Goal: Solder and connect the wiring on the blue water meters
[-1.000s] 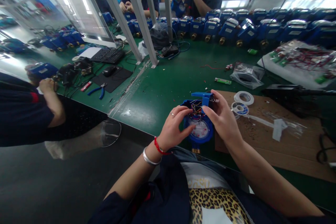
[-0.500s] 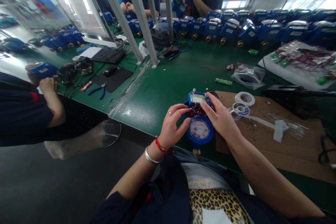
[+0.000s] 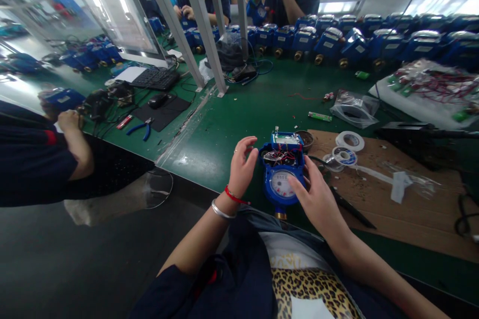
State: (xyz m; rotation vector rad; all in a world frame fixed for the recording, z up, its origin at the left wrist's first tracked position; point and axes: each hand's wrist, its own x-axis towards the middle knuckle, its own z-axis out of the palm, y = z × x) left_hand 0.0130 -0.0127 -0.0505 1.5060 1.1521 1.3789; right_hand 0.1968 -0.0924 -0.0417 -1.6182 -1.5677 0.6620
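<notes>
- Blue meter: between the two hands, against the right one, dial up.
- Right hand: part-curled around the meter's near right side, thumb over the dial's edge, fingers along the wall.
- Left hand: loosely open, fingers half bent, holding nothing, just beside the meter.
- Progress, as far as it shows: wires lie gathered in the compartment beyond the right thumb, so wire placing looks well along.
- Left to do, seemingly: the display piece, beyond both hands, stands raised; the compartment is uncovered. Whether every wire is joined, I cannot tell.
- Solder spool: right of the right hand's fingers.
</notes>
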